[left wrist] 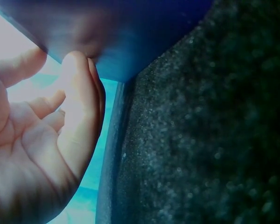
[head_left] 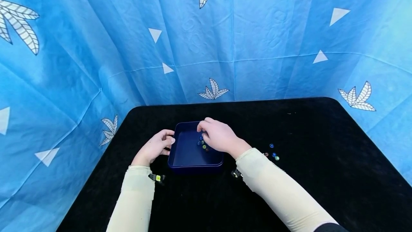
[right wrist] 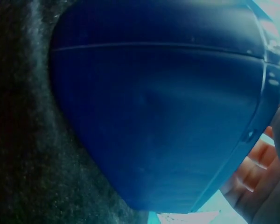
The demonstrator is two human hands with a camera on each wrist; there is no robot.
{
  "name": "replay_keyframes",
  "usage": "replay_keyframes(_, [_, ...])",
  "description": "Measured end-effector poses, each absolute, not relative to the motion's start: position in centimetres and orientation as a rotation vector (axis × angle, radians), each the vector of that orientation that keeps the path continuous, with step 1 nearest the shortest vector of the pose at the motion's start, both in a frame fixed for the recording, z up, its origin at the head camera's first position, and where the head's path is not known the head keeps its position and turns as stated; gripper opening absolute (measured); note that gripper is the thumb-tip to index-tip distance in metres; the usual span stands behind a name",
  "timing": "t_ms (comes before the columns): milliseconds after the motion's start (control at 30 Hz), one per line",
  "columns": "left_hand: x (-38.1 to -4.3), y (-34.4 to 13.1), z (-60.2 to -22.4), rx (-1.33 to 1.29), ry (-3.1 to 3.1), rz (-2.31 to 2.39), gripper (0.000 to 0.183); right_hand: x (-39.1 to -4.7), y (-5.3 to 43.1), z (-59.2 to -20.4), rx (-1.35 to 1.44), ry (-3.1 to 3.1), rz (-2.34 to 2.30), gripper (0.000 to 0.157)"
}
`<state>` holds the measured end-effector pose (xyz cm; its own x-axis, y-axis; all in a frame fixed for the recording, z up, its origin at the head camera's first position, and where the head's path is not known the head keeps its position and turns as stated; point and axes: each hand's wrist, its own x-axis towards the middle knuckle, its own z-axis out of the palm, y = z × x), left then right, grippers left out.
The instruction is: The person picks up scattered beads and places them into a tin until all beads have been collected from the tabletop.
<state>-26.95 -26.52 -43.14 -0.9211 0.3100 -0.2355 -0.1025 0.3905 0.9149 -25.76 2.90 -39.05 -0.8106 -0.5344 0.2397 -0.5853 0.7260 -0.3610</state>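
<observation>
A dark blue rectangular tray [head_left: 188, 153] lies on the black table. My left hand [head_left: 156, 146] holds its left side, thumb at the rim and fingers against the outer wall; in the left wrist view the fingertips [left wrist: 77, 60] touch that wall. Over the tray's right half reaches my right hand [head_left: 219, 135], its fingers bent down inside. Several small glass marbles [head_left: 204, 146], blue, green and brownish, lie below its fingertips. In the right wrist view the tray's wall [right wrist: 154, 116] hides those fingertips, and I cannot tell whether they hold a marble.
Several more marbles [head_left: 274, 155] lie on the black table cover [head_left: 309, 182], to the right of my right forearm. A blue curtain [head_left: 257, 28] with leaf and triangle prints hangs behind and at both sides of the table.
</observation>
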Motion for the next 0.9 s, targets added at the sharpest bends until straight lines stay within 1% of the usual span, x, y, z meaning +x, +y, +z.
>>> replay_keyframes(233, [-26.9, -26.7, -43.0, 0.173, 2.296, 1.543, 0.047, -25.7, 3.8, -38.9, 0.902, -2.788, 0.683, 0.017])
replay_keyframes(400, [-26.8, -26.6, -43.0, 0.182, 2.290, 1.550, 0.048, -25.4, 5.7, -38.8, 0.866, -2.810, 0.692, 0.013])
replay_keyframes(600, [-26.7, -26.5, -43.1, 0.173, 2.288, 1.545, 0.046, -24.8, 9.8, -39.6, 0.777, -2.836, 0.699, 0.010])
replay_keyframes(900, [-26.8, -26.5, -43.1, 0.165, 2.292, 1.543, 0.046, -24.0, 16.7, -40.5, 0.636, -2.952, 0.700, 0.012])
